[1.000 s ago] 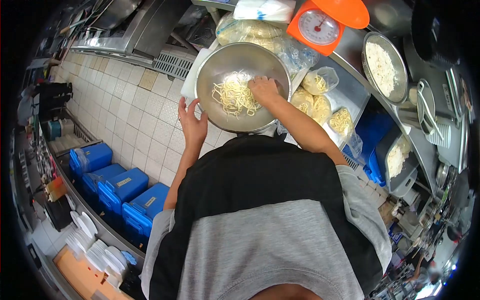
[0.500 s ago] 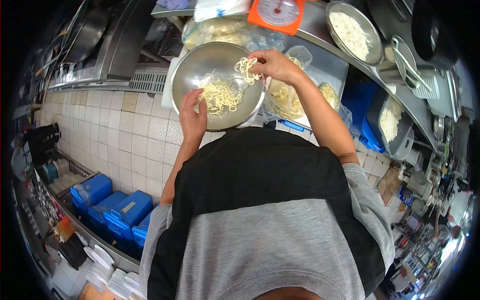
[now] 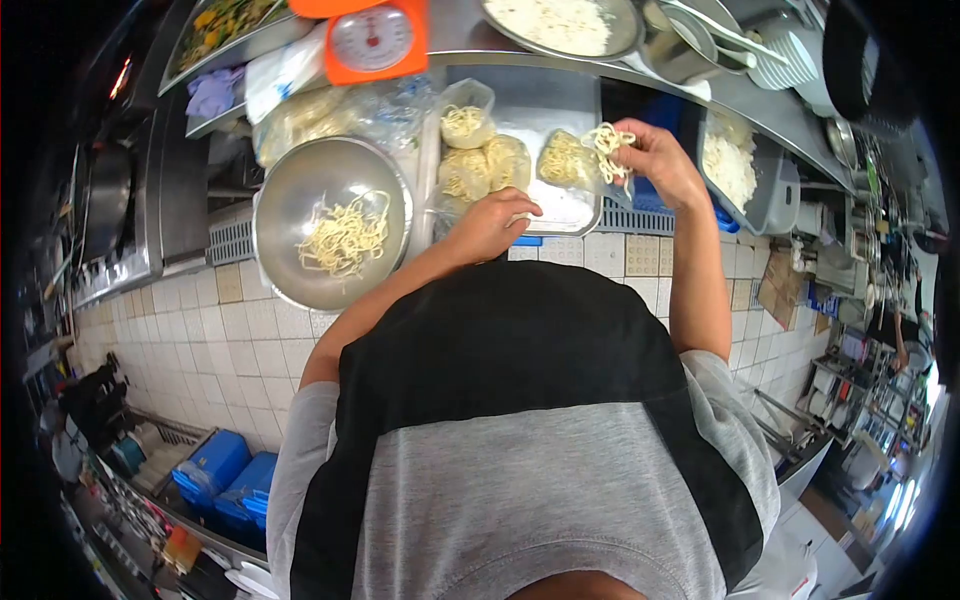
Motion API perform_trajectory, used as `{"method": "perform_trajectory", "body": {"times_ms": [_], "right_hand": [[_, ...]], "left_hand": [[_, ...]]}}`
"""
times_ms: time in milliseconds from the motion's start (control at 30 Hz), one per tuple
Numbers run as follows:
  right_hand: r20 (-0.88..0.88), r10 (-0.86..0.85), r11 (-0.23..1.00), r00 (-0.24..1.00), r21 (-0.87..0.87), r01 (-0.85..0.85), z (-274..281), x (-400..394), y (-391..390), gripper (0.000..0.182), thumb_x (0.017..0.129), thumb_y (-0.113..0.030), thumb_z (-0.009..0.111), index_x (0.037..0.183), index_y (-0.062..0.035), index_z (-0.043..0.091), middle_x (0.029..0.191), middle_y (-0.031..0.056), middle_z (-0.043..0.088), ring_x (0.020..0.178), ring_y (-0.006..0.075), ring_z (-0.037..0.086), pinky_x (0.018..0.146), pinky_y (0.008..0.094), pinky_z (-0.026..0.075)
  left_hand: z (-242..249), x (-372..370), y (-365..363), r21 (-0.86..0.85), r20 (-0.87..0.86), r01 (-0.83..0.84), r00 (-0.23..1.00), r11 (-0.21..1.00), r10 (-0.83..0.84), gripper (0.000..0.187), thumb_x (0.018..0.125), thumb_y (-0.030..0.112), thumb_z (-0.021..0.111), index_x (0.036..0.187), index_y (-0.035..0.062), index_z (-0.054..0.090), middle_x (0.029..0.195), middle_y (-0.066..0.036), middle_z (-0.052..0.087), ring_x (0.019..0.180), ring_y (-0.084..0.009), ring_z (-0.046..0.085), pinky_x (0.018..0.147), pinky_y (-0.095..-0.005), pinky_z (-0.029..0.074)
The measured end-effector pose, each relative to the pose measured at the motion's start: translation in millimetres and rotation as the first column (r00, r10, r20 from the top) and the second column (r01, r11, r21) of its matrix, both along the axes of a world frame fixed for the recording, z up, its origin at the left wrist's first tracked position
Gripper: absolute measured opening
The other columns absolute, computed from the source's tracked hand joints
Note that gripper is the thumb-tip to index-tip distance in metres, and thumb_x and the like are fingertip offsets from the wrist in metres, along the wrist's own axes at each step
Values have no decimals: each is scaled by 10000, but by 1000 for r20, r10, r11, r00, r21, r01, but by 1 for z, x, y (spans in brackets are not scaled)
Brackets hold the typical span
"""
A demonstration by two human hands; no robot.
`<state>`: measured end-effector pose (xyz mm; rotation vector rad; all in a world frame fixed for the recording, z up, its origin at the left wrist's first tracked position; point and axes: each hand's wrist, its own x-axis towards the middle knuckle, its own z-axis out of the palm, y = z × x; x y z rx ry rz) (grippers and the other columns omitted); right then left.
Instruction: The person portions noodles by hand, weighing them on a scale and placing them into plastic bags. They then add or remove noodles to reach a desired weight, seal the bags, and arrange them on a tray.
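My right hand point(image 3: 662, 165) holds a loose clump of pale noodles point(image 3: 610, 152) over the right side of a metal tray point(image 3: 572, 222). Just left of that clump is a bag of noodles point(image 3: 564, 160) on the tray. My left hand point(image 3: 497, 222) is at the tray's near edge, its fingers apart with nothing in them, below more bagged noodles point(image 3: 506, 162). To the left stands a steel bowl point(image 3: 285, 190) with a heap of noodles point(image 3: 345, 236) in it.
An orange scale point(image 3: 374, 42) stands on the shelf above, beside a pan of white food point(image 3: 550, 24). At the right is a grey tub point(image 3: 783, 203) with white food. Plastic bags point(image 3: 330, 112) lie behind the bowl.
Both hands have moved right from the bowl to the tray, the right one still with its noodle clump. The view has shifted right, and the bowl now appears further left.
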<state>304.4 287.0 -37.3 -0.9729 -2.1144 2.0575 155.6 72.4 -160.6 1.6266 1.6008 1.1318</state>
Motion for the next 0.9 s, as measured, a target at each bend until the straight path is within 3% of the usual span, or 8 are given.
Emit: {"method": "perform_trajectory", "body": {"times_ms": [133,200,267,300,400,533,667,900], "right_hand": [[89,-185,981,979,-41,189,-40,62,23,170,836,-63,625,987,6,587,768,33,619,600,96,550,556,221,451],[91,-250,966,964,-42,255,-54,90,31,176,833,-68,634,988,2,589,771,34,625,605,98,554,550,224,457],[112,-318,945,942,-45,324,-65,114,37,181,840,-85,638,1001,-17,589,788,28,622,631,95,560,563,227,466],[128,-369,925,920,-46,377,-70,125,39,186,847,-103,642,1013,-37,590,804,21,620,657,92,565,576,230,474],[158,-444,887,882,-62,458,-81,151,47,184,844,-101,644,1010,-43,588,814,22,622,663,93,565,577,234,478],[200,-507,844,838,-82,530,-97,167,52,184,843,-95,641,1011,-45,587,817,26,621,658,100,565,573,238,483],[169,-474,854,864,-150,498,-126,157,55,186,833,-85,639,995,-6,591,786,47,630,595,104,572,509,220,456],[294,-355,859,887,-271,434,-183,96,66,163,816,-78,640,940,17,594,754,66,616,565,120,571,504,241,496]], "left_hand": [[-28,36,62,-129,-103,88,989,988,-102,277,797,85,587,1068,100,640,1168,-116,550,1026,-277,563,891,-359,450],[-30,56,89,-213,-97,128,984,969,-151,343,779,127,618,1122,133,631,1327,-158,434,1171,-323,473,974,-386,403],[-31,80,118,-34,-271,159,949,987,-162,400,774,156,636,1173,175,617,1426,-193,301,1284,-391,336,1037,-420,341],[-34,91,133,-94,-266,240,929,966,-257,417,791,225,641,1207,219,605,1472,-211,205,1352,-421,187,1076,-485,263],[-30,127,164,-250,-366,275,861,928,-354,401,817,319,616,1211,252,605,1491,-203,181,1376,-401,142,1086,-525,215],[-52,143,193,-464,-385,92,875,881,-295,463,870,453,520,1233,175,593,1528,-185,73,1415,-352,15,1120,-518,93],[-85,124,199,-398,-445,-84,889,913,-112,373,866,293,509,1106,34,630,1320,-155,479,1292,-329,346,1060,-504,239],[-79,97,180,-201,-327,-155,941,967,83,374,766,13,531,1136,-3,583,1208,-114,566,1077,-314,543,904,-362,456]]}}
